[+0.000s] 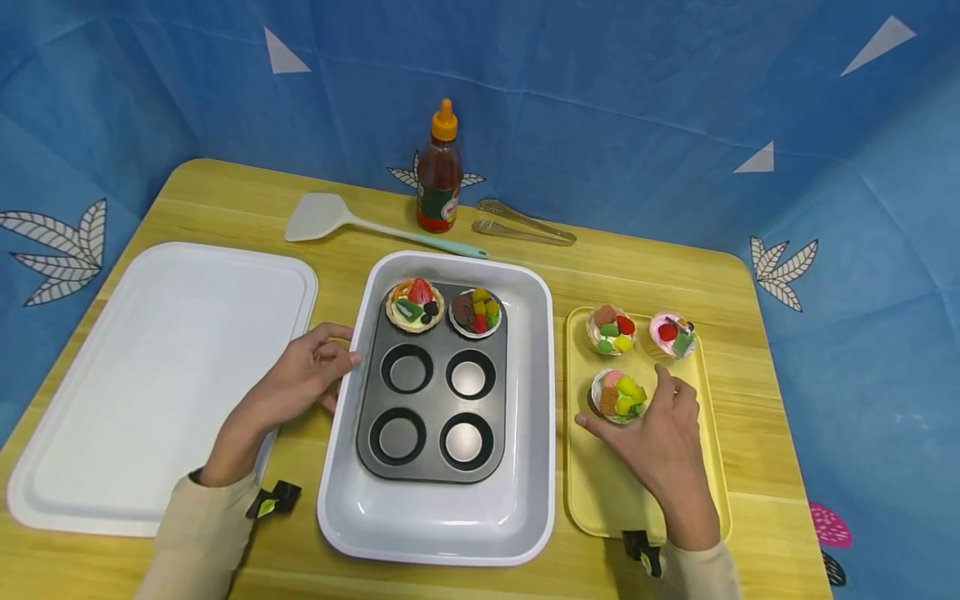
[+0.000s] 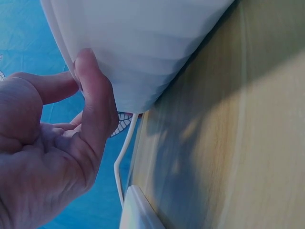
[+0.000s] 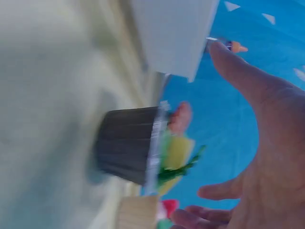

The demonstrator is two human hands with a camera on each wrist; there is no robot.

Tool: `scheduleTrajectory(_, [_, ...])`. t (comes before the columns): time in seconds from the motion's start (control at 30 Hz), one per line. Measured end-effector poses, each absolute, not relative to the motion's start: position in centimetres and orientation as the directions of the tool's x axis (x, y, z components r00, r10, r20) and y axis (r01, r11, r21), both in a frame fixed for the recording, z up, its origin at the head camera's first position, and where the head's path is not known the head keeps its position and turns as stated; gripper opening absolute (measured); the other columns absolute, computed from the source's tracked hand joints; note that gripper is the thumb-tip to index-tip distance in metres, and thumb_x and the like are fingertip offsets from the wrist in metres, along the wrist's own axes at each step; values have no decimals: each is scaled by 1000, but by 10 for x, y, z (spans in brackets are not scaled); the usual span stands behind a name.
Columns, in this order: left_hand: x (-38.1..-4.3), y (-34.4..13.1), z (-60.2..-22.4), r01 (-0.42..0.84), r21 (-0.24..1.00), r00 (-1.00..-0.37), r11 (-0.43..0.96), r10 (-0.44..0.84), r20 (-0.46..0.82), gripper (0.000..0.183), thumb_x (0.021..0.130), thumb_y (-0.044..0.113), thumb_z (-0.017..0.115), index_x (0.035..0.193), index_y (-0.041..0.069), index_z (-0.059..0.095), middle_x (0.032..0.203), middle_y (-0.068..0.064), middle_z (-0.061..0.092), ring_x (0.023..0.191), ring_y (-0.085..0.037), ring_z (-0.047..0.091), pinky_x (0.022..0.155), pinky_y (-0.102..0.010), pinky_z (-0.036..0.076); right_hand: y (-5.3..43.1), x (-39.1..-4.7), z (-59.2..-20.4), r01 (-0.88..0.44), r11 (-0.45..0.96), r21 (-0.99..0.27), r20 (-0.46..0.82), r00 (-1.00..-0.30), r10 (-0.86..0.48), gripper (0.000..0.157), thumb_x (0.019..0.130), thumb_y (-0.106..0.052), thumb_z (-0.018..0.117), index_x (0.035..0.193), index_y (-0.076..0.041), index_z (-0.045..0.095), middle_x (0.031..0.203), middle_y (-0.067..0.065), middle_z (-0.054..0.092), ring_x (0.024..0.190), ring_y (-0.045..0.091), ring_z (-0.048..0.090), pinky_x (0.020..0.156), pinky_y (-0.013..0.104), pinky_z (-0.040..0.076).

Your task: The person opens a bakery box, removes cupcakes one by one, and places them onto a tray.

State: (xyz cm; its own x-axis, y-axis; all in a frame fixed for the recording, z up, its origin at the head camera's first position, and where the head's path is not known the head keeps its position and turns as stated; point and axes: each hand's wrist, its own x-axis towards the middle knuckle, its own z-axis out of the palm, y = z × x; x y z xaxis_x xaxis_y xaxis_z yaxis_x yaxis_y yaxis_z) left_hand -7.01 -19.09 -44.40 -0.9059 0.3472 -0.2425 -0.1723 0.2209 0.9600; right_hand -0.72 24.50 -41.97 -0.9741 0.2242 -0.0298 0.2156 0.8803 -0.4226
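Note:
My left hand (image 1: 300,382) pinches the left rim of a deep white basin (image 1: 341,475), thumb and finger meeting at the edge in the left wrist view. Inside the basin lies a dark muffin tin (image 1: 437,398). Its two far cups hold a fruit tart (image 1: 415,305) and a chocolate-and-fruit cupcake (image 1: 476,313). Over a yellow tray (image 1: 615,500), my right hand (image 1: 663,442) spreads thumb and fingers around a fruit-topped cupcake (image 1: 621,395). In the right wrist view, a gap shows between the fingers and this cupcake's dark wrapper (image 3: 127,145).
Two more cupcakes, one fruit-topped (image 1: 611,329) and one pink (image 1: 671,335), sit at the yellow tray's far end. A flat white tray (image 1: 165,383) lies left. Behind the basin are a spatula (image 1: 318,218), a red sauce bottle (image 1: 439,185) and metal tongs (image 1: 525,223).

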Motion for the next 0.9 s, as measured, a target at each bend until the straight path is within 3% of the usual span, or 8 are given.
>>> scheduleTrajectory(0.27, [-70, -191, -444, -178, 960, -905, 217, 348, -246, 47, 102, 17, 59, 137, -7, 39, 100, -29, 65, 61, -34, 70, 54, -46, 61, 236, -8, -396, 108, 875, -471, 98, -980, 174, 124, 60, -49, 94, 152, 4, 30, 145, 33, 30, 128, 49, 32, 97, 64, 38])
scheduleTrajectory(0.63, [-69, -192, -442, -190, 954, -905, 232, 334, -262, 49, 102, 18, 60, 139, -7, 38, 102, -28, 65, 65, -32, 71, 55, -45, 62, 208, -23, -378, 68, 841, -537, 56, -992, 116, 122, 66, -57, 89, 155, -3, 26, 149, 26, 29, 128, 42, 35, 97, 61, 43])
scheduleTrajectory(0.77, [-70, -191, -442, -192, 953, -903, 234, 339, -265, 50, 102, 19, 59, 139, -7, 38, 104, -29, 65, 65, -32, 70, 55, -45, 62, 195, -32, -376, 23, 823, -568, 67, -995, 74, 113, 65, -58, 89, 151, -11, 33, 145, 21, 33, 120, 37, 41, 93, 55, 46])
scheduleTrajectory(0.9, [-70, -189, -442, -200, 951, -901, 237, 337, -273, 50, 102, 19, 59, 139, -7, 38, 106, -29, 65, 66, -32, 71, 56, -45, 62, 184, -40, -373, -14, 809, -587, 82, -996, 42, 113, 64, -61, 88, 149, -9, 35, 143, 18, 35, 123, 35, 40, 97, 54, 45])
